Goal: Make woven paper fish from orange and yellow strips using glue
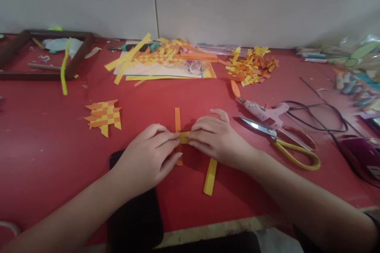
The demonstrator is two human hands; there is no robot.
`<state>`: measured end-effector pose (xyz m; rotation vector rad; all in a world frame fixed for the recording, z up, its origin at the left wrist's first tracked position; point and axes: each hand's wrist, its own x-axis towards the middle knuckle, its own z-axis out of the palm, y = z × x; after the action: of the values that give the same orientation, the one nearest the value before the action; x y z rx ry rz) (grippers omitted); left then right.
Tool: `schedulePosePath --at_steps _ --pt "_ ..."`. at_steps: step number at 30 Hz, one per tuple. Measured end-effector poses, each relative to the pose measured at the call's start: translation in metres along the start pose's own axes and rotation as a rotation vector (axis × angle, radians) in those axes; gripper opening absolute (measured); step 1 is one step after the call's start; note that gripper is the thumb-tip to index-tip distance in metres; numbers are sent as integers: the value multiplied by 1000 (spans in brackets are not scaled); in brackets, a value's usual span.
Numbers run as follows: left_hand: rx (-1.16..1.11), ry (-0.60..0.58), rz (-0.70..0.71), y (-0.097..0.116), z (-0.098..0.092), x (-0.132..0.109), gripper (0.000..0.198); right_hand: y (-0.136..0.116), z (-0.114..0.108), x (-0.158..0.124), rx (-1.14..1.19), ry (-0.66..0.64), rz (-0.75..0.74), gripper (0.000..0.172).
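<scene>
On the red table [44,146], my left hand [148,158] and my right hand [218,138] meet over crossed paper strips. An orange strip [177,119] runs away from me between the hands, and a yellow strip [184,137] crosses it. The fingertips of both hands pinch these strips where they cross. Another yellow strip [210,176] lies loose just below my right wrist. A small woven orange-and-yellow paper piece [104,117] rests to the left of my left hand.
Scissors [279,138] and a pink glue gun [264,111] with its black cord lie right of my hand. A black phone [136,213] sits under my left forearm. Piles of paper strips [252,65], woven sheets [166,53] and a wooden frame [44,53] stand at the back.
</scene>
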<state>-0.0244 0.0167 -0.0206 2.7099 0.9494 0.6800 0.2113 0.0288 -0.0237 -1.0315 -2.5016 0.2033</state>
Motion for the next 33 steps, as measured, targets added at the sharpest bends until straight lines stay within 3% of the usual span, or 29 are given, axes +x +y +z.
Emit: schedulePosePath --at_steps 2,6,10,25,33 --pt "1 13 -2 0 0 0 26 0 -1 0 21 -17 1 12" --pt "-5 20 -9 0 0 0 25 -3 -2 1 139 -115 166 15" --pt "-4 7 -8 1 0 -1 25 -8 -1 3 183 -129 250 7" --pt "-25 14 -26 0 0 -2 29 3 -1 -1 8 54 -110 18" --pt "-44 -25 -70 -2 0 -4 25 7 2 -2 21 83 -140 19"
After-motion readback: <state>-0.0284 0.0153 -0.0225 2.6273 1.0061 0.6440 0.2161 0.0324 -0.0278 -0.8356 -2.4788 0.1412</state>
